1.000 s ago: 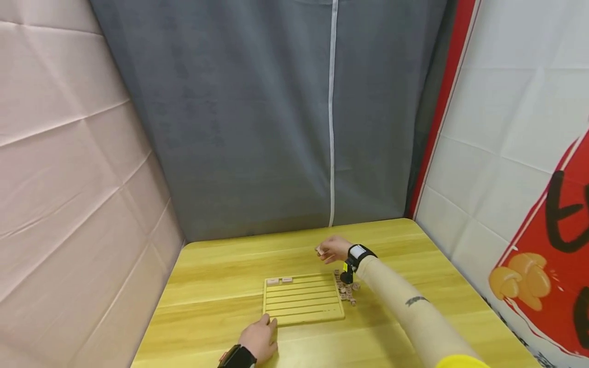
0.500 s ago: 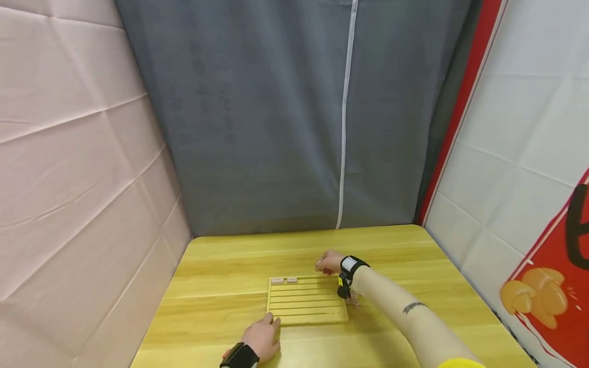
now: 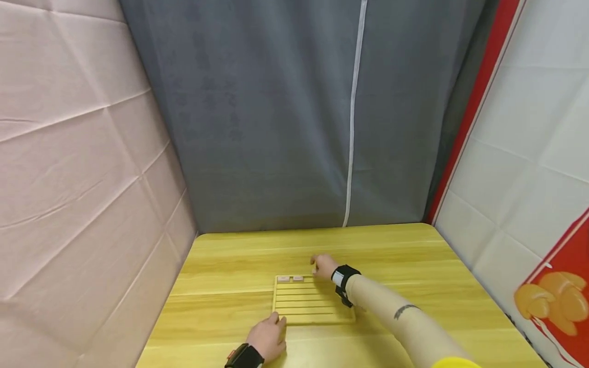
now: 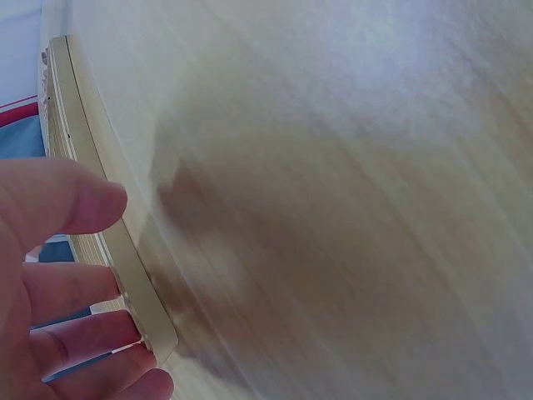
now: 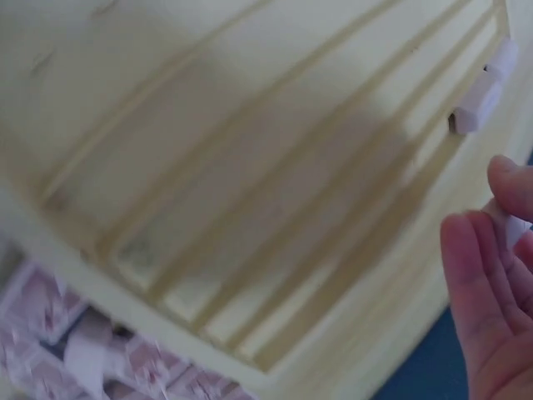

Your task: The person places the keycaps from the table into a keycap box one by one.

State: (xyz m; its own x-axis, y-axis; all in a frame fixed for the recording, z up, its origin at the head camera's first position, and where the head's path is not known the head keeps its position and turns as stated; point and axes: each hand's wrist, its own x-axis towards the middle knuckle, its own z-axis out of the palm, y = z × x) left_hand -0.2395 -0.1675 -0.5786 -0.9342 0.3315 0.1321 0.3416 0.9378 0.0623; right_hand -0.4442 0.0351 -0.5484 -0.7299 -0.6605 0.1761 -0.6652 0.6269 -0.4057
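Observation:
My left hand [image 3: 268, 338] rests by the near-left corner of a pale yellow ridged tray [image 3: 315, 321], fingertips at its edge. In the left wrist view, the thumb [image 4: 98, 204] lies along the tray's side, with the fingers fairly straight. My right hand [image 3: 324, 266] is over the tray's far edge. A small pale pink keycap [image 5: 516, 232] is pinched between its thumb and fingers, partly hidden by them. Two wide pink keycaps, a left one [image 3: 283, 279] and a right one [image 3: 298, 278], sit side by side in the tray's far-left row.
Several loose pink keycaps [image 5: 150, 367] lie in a pile beside the tray's right edge, mostly hidden by my forearm in the head view. A wooden table [image 3: 221, 286] carries everything. A grey curtain [image 3: 271, 128] hangs behind it.
My right hand has come left and lower, from beyond the far-right side to the tray's far edge, still pinching the keycap. My left hand stays at the corner. The head view has shifted slightly.

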